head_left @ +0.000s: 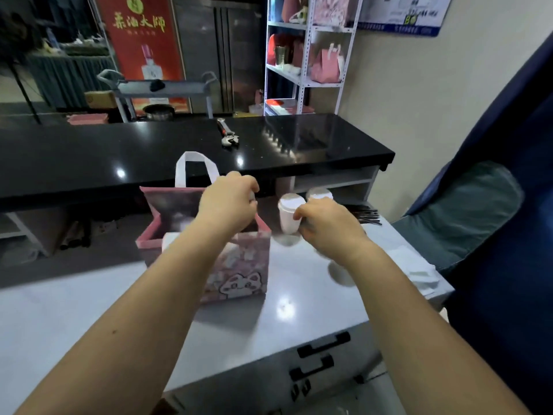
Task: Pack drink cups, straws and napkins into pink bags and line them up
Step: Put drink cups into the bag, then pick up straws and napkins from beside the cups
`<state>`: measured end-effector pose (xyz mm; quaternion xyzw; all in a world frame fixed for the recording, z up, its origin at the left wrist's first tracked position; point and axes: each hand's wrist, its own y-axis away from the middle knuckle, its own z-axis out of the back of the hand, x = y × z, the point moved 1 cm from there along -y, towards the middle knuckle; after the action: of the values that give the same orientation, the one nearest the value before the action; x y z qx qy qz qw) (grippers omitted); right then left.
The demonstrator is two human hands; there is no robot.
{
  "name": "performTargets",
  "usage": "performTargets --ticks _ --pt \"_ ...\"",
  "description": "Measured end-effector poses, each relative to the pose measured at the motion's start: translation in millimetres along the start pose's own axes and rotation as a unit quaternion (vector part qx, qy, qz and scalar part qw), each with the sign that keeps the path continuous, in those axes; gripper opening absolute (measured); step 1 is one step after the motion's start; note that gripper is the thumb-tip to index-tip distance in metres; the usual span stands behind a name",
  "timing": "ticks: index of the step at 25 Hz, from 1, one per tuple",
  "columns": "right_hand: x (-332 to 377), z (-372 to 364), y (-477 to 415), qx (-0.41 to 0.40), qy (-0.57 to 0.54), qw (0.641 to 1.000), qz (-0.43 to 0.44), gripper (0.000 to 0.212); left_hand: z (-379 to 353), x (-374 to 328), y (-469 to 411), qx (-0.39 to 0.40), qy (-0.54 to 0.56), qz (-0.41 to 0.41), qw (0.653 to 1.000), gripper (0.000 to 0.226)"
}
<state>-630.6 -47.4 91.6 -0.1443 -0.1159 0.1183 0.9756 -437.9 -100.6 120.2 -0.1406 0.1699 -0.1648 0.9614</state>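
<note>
A pink bag [239, 265] with a cartoon cat print and white handles stands open on the grey table [299, 310]. My left hand [229, 202] hovers over the bag's far right rim, fingers curled on the near handle or rim. Something white shows inside the bag at its left. My right hand [326, 224] wraps around a white lidded cup [288, 212] just right of the bag. A second white cup [319, 193] stands behind it. Dark straws [366, 215] lie fanned out at the right. White napkins [419, 272] sit near the table's right edge.
A glossy black counter [179, 151] runs behind the table, with a wrench [228, 136] on it. A white shelf [308, 55] at the back holds more pink bags. A blue chair [493, 205] stands close on the right. Black drawer handles [323, 348] line the table front.
</note>
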Motion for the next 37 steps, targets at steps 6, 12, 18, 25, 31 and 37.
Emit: performTargets --ticks 6,12,18,25,31,37 --pt "-70 16 86 0.003 0.016 0.999 -0.036 0.023 -72 -117 40 0.041 0.007 -0.030 0.999 0.028" --pt "-141 -10 179 0.033 -0.043 0.987 -0.148 0.023 -159 -195 94 0.099 0.022 -0.034 0.994 0.031" --pt "-189 -41 208 0.058 -0.055 0.973 -0.216 0.025 -222 -221 102 0.140 0.000 -0.037 0.989 0.036" --pt "-249 -46 154 0.043 -0.084 0.951 -0.294 0.024 -258 -245 22 0.127 0.072 -0.091 0.985 0.037" --pt "-281 -34 80 -0.009 -0.083 0.961 -0.263 0.023 -258 -234 -74 0.096 0.040 -0.051 0.993 0.039" --pt "-319 -67 24 0.058 -0.104 0.970 -0.212 0.026 -281 -215 -108 0.124 0.063 0.026 0.990 0.039"
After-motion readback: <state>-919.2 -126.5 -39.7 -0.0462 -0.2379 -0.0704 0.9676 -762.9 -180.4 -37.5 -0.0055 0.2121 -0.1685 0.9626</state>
